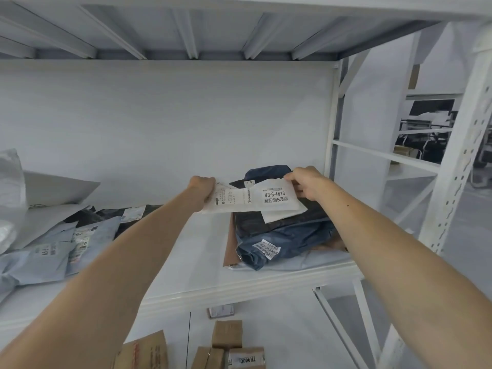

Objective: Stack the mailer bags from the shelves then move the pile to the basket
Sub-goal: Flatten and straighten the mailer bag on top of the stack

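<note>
Holding a flat white plastic mailer bag [253,199] by its two short ends, the person reaches with both bare arms into a white metal shelf [186,251]. The left hand [202,189] grips the left end of the bag, with the fingers curled tight round its edge. The right hand [306,185] pinches the right end between thumb and fingers. The bag is spread between the two hands and its printed labels face the camera.

It is over the far part of a pile of dark blue plastic mailer bags [287,235], which lies at the right side of the shelf board. It is not possible to tell whether the white bag touches this pile. Under the pile a flat brown envelope [230,251] shows along the left edge.

At the left side of the same board, well apart from the pile, several light blue-grey mailer bags [53,254] lie overlapping each other. A black plastic mailer bag [106,213] lies just behind them, farther in.

Below the shelf board, near the camera, stand some brown cardboard boxes [227,334]. At the right a white perforated upright [458,169] carries the shelf.
</note>
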